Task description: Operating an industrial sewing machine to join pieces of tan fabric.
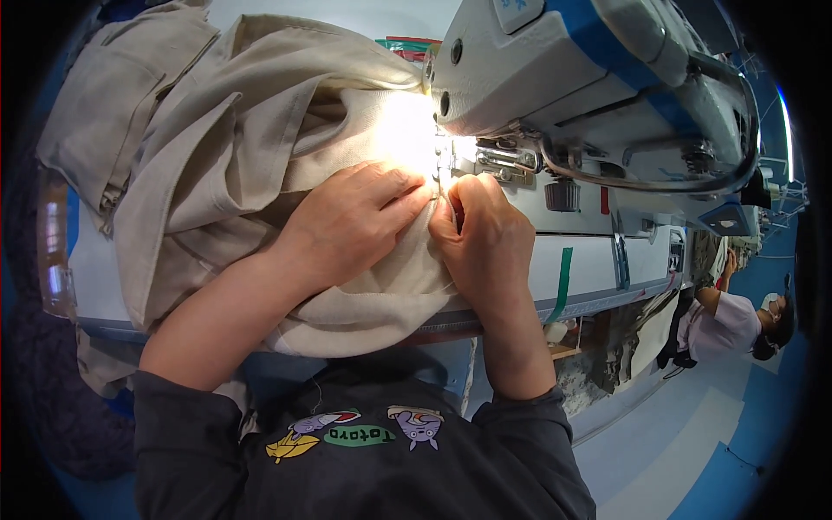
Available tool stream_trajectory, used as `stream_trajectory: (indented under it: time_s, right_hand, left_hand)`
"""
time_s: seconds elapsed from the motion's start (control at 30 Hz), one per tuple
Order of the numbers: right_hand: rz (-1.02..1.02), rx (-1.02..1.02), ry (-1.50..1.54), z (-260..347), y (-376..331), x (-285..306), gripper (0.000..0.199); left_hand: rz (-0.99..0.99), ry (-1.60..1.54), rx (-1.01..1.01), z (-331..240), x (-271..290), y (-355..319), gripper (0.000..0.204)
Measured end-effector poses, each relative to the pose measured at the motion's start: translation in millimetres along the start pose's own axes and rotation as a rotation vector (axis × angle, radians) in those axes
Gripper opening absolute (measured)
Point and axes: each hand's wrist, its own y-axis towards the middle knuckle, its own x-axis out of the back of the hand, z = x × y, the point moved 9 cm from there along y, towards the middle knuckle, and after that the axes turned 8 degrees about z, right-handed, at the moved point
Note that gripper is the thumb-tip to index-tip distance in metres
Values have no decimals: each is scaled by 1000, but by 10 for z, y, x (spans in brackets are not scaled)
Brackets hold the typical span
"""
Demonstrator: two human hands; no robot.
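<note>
Beige fabric (251,130) lies in loose folds over the left of the sewing table and hangs over its front edge. At the lit needle area of a white and blue sewing machine (529,78), both hands pinch the cloth's edge. My left hand (364,212) presses on the fabric with its fingers together beside the presser foot (444,160). Just right of it, my right hand (485,225) is closed with thumb and forefinger on the same edge. Glare washes out the cloth behind the needle, and the exact stitch line is hard to make out.
A pair of thread snips (620,256) lies on the table right of a green tape strip (563,282). A curved metal bar (659,184) runs along the machine head. More folded beige cloth (121,95) is stacked at far left. Another person (724,325) works at the far right.
</note>
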Motion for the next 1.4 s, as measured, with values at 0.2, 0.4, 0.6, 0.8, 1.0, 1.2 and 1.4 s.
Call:
stream_trajectory:
  time_s: [0.2,0.4,0.6,0.8,1.0,1.2,1.4]
  right_hand:
    - [27,-35,12,-16,13,-16,19]
    - [31,-22,-1,-1,-14,-16,19]
    - [6,-7,17,-11,-4,4,19]
    - [-5,-12,36,-14,-3,4,20]
    - [-2,-46,70,-59,-5,13,17]
    - [56,294,273,27,-142,193,32]
    - [402,432,208,185,-159,41,36]
  left_hand:
    - [-21,24,-27,-2,6,26,34]
    - [-9,44,-29,21,9,47,32]
    - [94,37,-16,106,-59,64,40]
    - [92,85,-7,81,-60,41,42]
    - [122,90,-10,114,-63,76,44]
    - [145,26,43,183,-63,50,43]
    - [138,-4,58,235,-57,52,42]
